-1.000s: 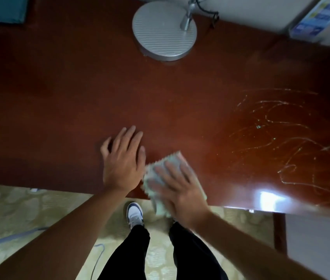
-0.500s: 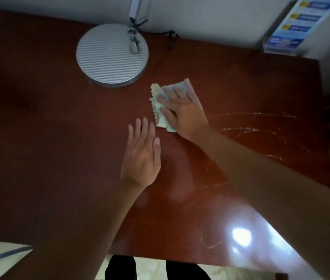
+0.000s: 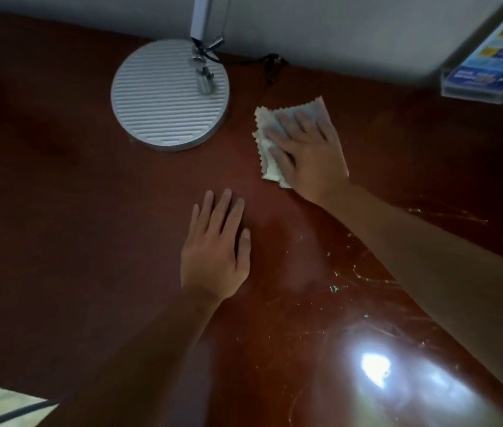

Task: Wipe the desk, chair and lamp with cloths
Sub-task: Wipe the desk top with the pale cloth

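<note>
Your right hand lies flat on the pale cloth, fingers straight and spread, pressing it against the dark red counter. The cloth sits just right of the lamp base, near it but not touching, close to the back edge by the wall. Your left hand rests palm down on bare wood nearer to you, fingers straight and together, holding nothing, apart from the cloth. Your right forearm runs in from the lower right, your left from the bottom edge, and both sets of fingers point away toward the wall. The folded cloth is roughly rectangular with zigzag-cut edges; its long axis runs from near to far, its far end tilted slightly right. Pale scratches mark the wood beside your right forearm
</note>
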The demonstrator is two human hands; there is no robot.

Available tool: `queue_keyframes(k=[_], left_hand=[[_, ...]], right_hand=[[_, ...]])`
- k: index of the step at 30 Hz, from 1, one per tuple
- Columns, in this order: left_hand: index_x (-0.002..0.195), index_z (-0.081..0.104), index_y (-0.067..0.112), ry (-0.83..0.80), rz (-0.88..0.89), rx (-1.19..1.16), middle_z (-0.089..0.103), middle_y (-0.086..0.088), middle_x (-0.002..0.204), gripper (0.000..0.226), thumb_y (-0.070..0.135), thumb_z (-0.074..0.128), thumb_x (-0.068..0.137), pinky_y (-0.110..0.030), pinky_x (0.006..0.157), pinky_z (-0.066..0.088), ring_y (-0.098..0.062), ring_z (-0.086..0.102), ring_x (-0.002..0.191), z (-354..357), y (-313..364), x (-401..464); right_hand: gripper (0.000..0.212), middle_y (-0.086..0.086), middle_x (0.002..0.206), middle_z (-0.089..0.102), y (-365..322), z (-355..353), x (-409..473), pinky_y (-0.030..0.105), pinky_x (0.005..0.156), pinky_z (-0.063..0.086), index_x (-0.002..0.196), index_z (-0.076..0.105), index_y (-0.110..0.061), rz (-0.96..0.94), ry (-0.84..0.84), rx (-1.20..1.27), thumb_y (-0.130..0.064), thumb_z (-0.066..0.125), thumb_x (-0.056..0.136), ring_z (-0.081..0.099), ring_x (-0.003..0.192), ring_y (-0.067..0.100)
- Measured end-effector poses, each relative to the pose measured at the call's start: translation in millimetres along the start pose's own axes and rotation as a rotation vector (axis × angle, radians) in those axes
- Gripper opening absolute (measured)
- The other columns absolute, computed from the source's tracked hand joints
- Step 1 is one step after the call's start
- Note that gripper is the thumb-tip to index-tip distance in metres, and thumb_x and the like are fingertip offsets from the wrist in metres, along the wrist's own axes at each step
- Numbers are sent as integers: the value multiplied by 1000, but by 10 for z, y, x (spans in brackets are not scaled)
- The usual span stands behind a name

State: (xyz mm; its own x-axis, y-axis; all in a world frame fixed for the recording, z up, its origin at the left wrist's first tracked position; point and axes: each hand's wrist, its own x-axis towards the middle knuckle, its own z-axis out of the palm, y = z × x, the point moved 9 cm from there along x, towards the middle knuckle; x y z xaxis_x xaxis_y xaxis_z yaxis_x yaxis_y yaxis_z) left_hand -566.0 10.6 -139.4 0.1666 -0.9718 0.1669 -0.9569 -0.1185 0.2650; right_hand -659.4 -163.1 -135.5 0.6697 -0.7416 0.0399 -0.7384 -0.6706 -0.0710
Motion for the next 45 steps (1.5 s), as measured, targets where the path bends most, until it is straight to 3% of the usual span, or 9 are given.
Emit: queue_keyframes(k=[4, 8, 11, 15, 24, 32, 36, 40, 45], left_hand=[[139, 54, 7, 5, -1, -15, 46, -14, 150, 46, 29, 43, 100, -53, 116, 32, -36, 34, 144, -7, -18, -6], [138, 56, 7, 20, -5, -6, 49, -14, 148, 45, 27, 44, 99, -52, 114, 36, -35, 37, 142, -44, -11, -13], [137, 57, 7, 28, -6, 0, 50, -13, 148, 43, 25, 45, 99, -51, 111, 38, -35, 40, 141, -50, -12, -8], [136, 57, 7, 42, 4, 1, 51, -13, 147, 43, 25, 45, 99, -51, 106, 43, -35, 44, 138, -43, -8, -11], [136, 57, 6, 62, 3, -8, 51, -13, 146, 42, 23, 48, 98, -50, 103, 45, -35, 45, 136, -41, -27, -17], [139, 54, 8, 6, -15, -16, 47, -12, 150, 44, 24, 47, 98, -50, 115, 32, -32, 38, 142, 30, -56, -12], [139, 54, 9, -10, -31, -7, 47, -11, 150, 45, 26, 44, 99, -49, 117, 30, -31, 38, 142, 18, -49, 0], [138, 55, 9, -23, -38, 11, 48, -11, 149, 46, 27, 41, 98, -49, 117, 30, -31, 39, 141, -4, -37, 3], [138, 55, 11, -20, -38, 23, 48, -10, 149, 46, 28, 40, 98, -48, 117, 30, -30, 39, 141, 0, -35, 9]], right_hand=[[45, -2, 161, 31, -554, 53, -918, 54, 121, 16, 149, 42, -32, -180, -2, 125, -39, 33, 106, 21, 152, 24], [38, 2, 151, 48, -518, -53, -1122, 51, 121, 21, 139, 57, -25, -311, -4, 208, -33, 48, 103, 38, 144, 28], [40, 11, 137, 59, 193, -144, -311, 48, 114, 31, 130, 63, -19, -124, 57, 236, -38, 37, 107, 47, 127, 42], [51, 2, 153, 42, 711, -111, 284, 52, 122, 6, 149, 41, -25, 181, 5, 1, -42, 20, 106, 33, 143, 26], [41, -1, 153, 44, -213, 19, -691, 50, 122, 18, 144, 51, -27, -167, -23, 127, -36, 43, 105, 33, 147, 23], [52, 4, 145, 52, 1283, -87, 532, 44, 122, 11, 148, 44, -25, 305, 34, -60, -43, 22, 104, 44, 132, 27], [53, 4, 157, 39, 727, -22, -119, 52, 122, 5, 153, 36, -30, 245, 16, -97, -44, 17, 106, 31, 145, 30], [45, 3, 156, 41, 146, 34, -726, 55, 120, 18, 148, 46, -28, 110, 3, 46, -40, 33, 106, 28, 149, 29], [52, 6, 161, 30, 857, 6, 118, 53, 122, -2, 155, 28, -32, 187, -75, -147, -42, 15, 106, 26, 148, 30]])
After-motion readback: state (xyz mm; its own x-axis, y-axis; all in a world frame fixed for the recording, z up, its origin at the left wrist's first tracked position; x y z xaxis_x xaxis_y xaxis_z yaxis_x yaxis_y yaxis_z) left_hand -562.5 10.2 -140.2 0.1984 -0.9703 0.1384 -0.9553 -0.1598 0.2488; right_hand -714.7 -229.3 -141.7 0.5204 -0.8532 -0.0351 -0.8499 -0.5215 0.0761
